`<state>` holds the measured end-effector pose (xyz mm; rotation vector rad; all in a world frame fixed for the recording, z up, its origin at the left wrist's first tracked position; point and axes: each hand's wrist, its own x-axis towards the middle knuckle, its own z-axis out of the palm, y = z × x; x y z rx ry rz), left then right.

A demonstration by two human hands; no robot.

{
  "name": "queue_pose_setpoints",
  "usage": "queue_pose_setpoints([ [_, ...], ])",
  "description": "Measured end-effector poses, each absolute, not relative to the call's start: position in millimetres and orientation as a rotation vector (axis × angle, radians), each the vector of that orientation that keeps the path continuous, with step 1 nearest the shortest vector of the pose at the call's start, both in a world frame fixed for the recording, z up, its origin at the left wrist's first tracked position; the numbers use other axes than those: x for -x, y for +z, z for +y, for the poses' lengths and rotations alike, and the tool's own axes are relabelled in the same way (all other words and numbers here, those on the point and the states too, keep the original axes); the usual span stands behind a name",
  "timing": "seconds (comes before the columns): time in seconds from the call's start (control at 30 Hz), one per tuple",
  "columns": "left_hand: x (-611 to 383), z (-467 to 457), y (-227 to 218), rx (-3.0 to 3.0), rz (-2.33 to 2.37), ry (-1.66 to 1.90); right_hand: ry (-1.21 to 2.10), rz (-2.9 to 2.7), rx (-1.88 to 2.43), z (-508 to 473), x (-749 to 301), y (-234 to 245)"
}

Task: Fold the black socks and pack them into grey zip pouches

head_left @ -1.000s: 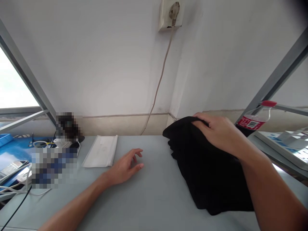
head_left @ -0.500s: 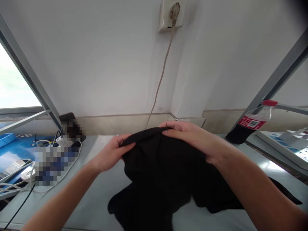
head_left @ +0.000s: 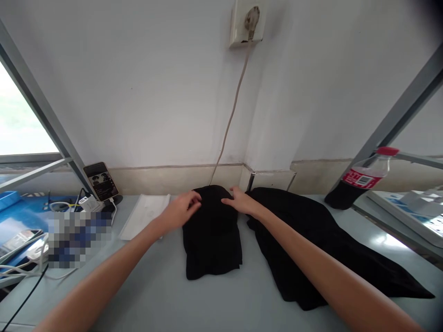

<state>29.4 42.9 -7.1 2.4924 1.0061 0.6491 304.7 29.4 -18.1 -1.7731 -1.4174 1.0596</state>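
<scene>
A black piece of cloth (head_left: 212, 235) lies spread on the grey table, its top end near the wall. My left hand (head_left: 182, 210) hovers at its upper left edge, fingers loosely curled, with a gap between thumb and fingertips and nothing seen in them. At the upper right edge is my right hand (head_left: 240, 201), thumb and fingers apart, holding nothing; whether it touches the cloth I cannot tell. A larger black cloth (head_left: 308, 221) lies rumpled to the right, partly under my right forearm.
White sheets (head_left: 147, 214) lie left of the cloth. Further left, a phone (head_left: 101, 181) leans upright beside cables and a blue mat (head_left: 20, 212). A cola bottle (head_left: 362, 180) stands at the right by a shelf post. A cord (head_left: 235, 103) hangs from the wall socket (head_left: 247, 23).
The black cloth piece, held raised in both hands before, now lies flat on the table. Both hands have let go of it. The larger cloth at the right shows more fully.
</scene>
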Motion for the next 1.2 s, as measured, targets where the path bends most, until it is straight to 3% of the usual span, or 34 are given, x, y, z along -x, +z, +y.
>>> queue_pose_setpoints([
  [0.1,-21.0,8.7,-19.7,-2.651,0.772,0.370,1.182,-1.453,1.672,11.7,-304.8,-14.9],
  [0.3,-7.0,-5.4,-48.0,-2.729,0.951,0.361,1.543,-1.449,1.204,-22.2,-293.1,-1.9],
  [0.43,-3.9,1.7,-52.3,-2.694,0.998,0.276,1.602,-1.430,1.479,-29.8,-291.9,-2.8],
  [0.63,3.1,-5.9,-48.9,-2.614,1.037,0.095,1.522,-1.413,1.541,-53.6,-300.0,18.0],
  [0.8,3.7,-26.5,-36.0,-2.698,0.799,0.225,1.391,-1.736,1.835,-68.1,-309.1,18.3],
  [1.0,6.5,-41.7,-37.1,-2.633,0.634,0.169,1.277,-1.772,1.797,-72.5,-297.1,-4.6],
  [1.2,17.5,-45.7,-14.3,-2.509,0.615,-0.025,1.396,-1.925,1.909,-89.5,-309.5,16.0],
])
